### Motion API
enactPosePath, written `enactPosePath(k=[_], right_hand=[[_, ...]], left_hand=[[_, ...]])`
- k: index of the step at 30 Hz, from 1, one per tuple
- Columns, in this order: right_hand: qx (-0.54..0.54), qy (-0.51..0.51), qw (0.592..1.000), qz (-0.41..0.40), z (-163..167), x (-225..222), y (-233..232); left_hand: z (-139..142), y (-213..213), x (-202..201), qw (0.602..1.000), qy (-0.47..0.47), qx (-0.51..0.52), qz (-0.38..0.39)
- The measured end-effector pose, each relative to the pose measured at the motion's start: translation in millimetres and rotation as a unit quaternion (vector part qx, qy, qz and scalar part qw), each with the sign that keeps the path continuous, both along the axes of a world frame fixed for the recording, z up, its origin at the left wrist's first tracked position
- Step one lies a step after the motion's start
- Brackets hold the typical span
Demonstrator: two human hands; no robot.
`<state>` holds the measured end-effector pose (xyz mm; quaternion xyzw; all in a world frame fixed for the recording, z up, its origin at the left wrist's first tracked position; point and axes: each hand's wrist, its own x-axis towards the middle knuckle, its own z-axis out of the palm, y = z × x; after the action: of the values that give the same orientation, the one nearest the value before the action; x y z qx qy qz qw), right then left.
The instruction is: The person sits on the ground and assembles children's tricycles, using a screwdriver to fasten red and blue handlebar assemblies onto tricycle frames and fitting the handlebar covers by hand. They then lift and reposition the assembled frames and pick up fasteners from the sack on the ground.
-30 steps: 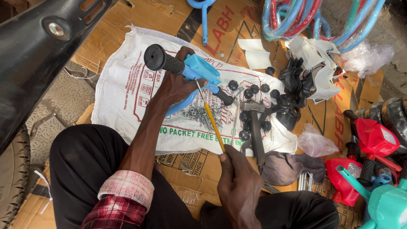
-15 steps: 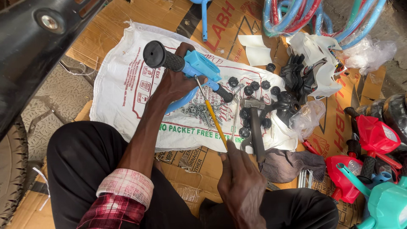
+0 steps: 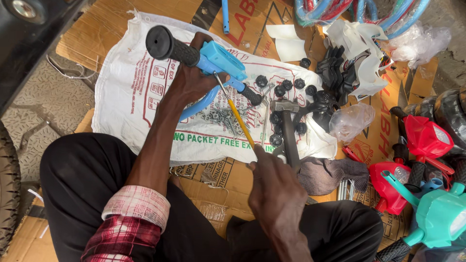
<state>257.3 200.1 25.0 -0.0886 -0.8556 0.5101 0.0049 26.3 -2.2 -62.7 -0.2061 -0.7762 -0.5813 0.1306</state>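
My left hand (image 3: 191, 80) grips a blue toy handlebar (image 3: 221, 58) with black rubber grips, holding it above a white woven sack (image 3: 128, 97). One black grip (image 3: 167, 46) sticks out to the upper left. My right hand (image 3: 272, 184) holds a screwdriver with a yellow shaft (image 3: 240, 121); its tip meets the underside of the blue handlebar block. A loop of blue tube (image 3: 196, 106) hangs below my left hand.
On the sack lie a heap of small screws (image 3: 221, 116), several black round caps (image 3: 281, 90) and a hammer (image 3: 290, 133). Red (image 3: 424, 138) and teal (image 3: 439, 218) plastic toy parts sit at the right. Cardboard (image 3: 233, 174) covers the floor. A black tyre (image 3: 7, 194) is at the left.
The handlebar and screwdriver stay engaged; both hands hold nearly the same pose, with only a small shift in the view.
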Motion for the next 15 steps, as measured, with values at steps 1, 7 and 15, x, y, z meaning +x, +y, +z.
enactPosePath(k=[1,7,15], right_hand=[[0.014,0.009,1.000,-0.005,-3,1,-3],[-0.647,-0.220,0.715,-0.147,-2,-19,6],[-0.153,-0.038,0.987,-0.006,10,-25,1]], left_hand=[[-2,0,-1,1.000,0.015,-0.010,0.008],[-6,0,-7,1.000,-0.019,0.010,0.010],[-11,-3,-14,0.996,-0.075,0.006,0.038]])
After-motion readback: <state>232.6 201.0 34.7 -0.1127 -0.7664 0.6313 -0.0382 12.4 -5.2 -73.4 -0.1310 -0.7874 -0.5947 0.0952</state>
